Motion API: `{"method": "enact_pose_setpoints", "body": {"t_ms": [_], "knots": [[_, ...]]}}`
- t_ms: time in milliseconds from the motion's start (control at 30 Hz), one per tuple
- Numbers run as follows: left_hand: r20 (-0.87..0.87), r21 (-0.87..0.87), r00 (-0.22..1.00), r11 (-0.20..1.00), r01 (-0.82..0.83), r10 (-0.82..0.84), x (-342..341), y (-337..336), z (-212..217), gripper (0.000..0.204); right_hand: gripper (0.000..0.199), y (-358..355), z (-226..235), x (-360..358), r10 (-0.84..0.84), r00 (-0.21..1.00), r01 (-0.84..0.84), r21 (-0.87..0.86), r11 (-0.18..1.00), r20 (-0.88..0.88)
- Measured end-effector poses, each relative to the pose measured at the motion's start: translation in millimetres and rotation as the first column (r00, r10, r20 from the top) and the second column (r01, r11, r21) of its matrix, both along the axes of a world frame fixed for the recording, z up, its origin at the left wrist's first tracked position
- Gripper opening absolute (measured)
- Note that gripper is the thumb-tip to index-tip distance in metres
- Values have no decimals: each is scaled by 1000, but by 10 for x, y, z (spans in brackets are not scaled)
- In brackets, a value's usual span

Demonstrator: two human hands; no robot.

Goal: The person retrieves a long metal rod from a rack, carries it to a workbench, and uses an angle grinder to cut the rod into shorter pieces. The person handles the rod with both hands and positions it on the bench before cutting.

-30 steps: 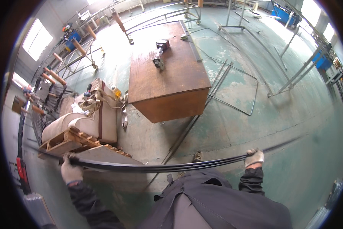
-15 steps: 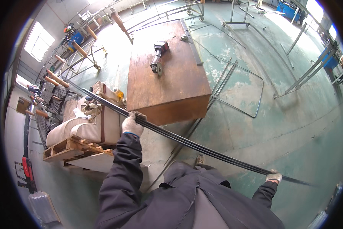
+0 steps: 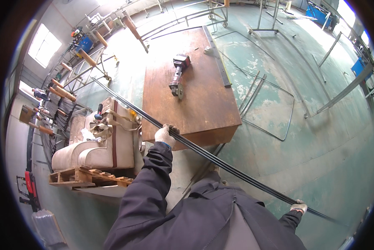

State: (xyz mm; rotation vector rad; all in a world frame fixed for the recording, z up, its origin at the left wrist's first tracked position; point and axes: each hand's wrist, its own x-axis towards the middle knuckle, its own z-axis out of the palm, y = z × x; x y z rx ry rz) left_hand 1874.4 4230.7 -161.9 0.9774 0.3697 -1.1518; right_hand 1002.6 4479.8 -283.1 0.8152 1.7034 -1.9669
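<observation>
Long, thin, dark metal bars (image 3: 237,172) in a bundle, slanting across the person's front.
The white-gloved left hand (image 3: 165,134) is curled round them near the brown, box-shaped wooden worktop (image 3: 212,110); the white-gloved right hand (image 3: 298,206) grips them farther right. A black-and-red cordless grinder (image 3: 179,76) lies on the worktop, and left of that a beige upholstered sofa (image 3: 101,157) sits on a slatted wooden pallet (image 3: 72,177).

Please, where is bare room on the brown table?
The brown table is bare left of the grinder and between it and near edge. Crowded: right edge, with a metal strip; near left corner, crossed in view by rods in the left hand.
</observation>
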Motion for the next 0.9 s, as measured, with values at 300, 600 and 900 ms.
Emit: {"method": "enact_pose_setpoints", "body": {"t_ms": [300,600,900], "knots": [[147,97,989,995,11,-25,312,-540,113,21,17,-548,-367,314,25,999,-29,198,980,22],[60,114,998,993,-17,10,1030,-937,33,20,18,-794,-234,1196,-19,1000,20,237,971,-7],[132,29,970,979,201,-203,2802,-1270,-519,10,22,-586,-607,2582,168,983,-178,194,965,71]]}}
